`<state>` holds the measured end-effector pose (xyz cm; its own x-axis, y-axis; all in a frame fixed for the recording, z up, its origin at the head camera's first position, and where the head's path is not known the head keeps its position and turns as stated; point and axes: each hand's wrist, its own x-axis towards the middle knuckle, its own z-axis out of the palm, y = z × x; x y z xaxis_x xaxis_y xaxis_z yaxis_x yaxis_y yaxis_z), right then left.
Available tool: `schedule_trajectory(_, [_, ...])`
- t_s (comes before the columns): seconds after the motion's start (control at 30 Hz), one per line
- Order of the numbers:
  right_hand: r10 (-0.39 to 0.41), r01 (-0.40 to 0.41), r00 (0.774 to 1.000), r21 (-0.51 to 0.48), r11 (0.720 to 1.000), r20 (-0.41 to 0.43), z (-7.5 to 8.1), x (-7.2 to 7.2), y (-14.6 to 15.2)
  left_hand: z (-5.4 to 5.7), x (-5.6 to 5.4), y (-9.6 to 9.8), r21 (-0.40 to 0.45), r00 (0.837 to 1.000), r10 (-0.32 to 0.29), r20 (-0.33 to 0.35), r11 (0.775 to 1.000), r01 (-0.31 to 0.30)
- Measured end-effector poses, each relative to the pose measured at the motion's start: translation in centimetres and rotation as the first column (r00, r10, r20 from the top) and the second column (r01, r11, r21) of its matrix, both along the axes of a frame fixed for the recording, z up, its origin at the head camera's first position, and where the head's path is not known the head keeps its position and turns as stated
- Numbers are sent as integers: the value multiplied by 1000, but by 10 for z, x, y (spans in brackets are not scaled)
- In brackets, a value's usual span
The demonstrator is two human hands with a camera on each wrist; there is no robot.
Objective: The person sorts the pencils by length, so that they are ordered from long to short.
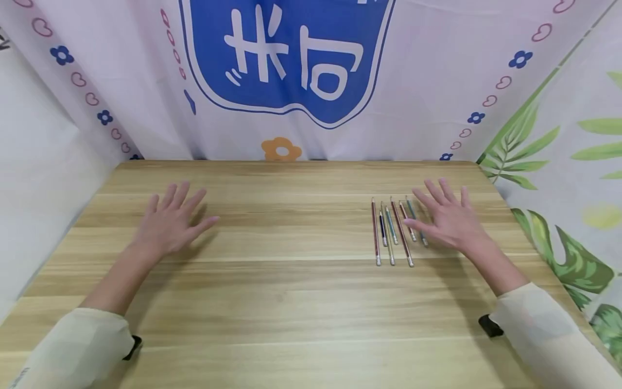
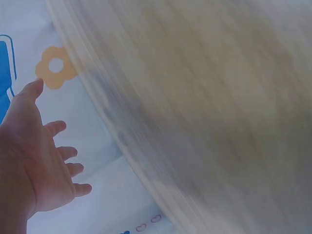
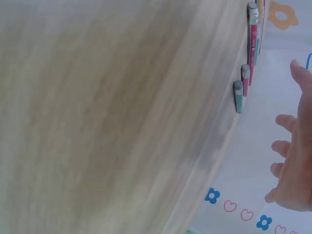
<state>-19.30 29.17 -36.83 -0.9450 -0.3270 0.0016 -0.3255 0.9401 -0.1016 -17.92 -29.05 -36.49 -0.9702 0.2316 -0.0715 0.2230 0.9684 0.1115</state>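
Wooden table (image 1: 272,313) lies below. Left hand (image 1: 167,224) and right hand (image 1: 452,220) spread wide, palms down, the right near pencils (image 1: 401,232).

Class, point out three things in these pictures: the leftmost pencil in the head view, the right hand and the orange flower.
Leftmost pencil (image 1: 376,232): head view, middle of its shaft.
Right hand (image 1: 450,220): head view, back of the hand.
Orange flower (image 1: 269,151): head view, its left petal.

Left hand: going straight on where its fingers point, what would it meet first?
Probably the printed cloth beyond the table; no object shows between it and the left hand, though depth is hard to judge.
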Motion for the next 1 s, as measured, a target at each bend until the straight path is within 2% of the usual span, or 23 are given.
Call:
schedule_trajectory(0.53, [34,-34,999,3,999,-6,1,3,-13,4,-7,32,25,998,-57,16,998,56])
schedule_trajectory(1.0, [60,-60,998,20,998,-18,-4,5,-19,-2,-10,67,24,993,-122,-5,992,122])
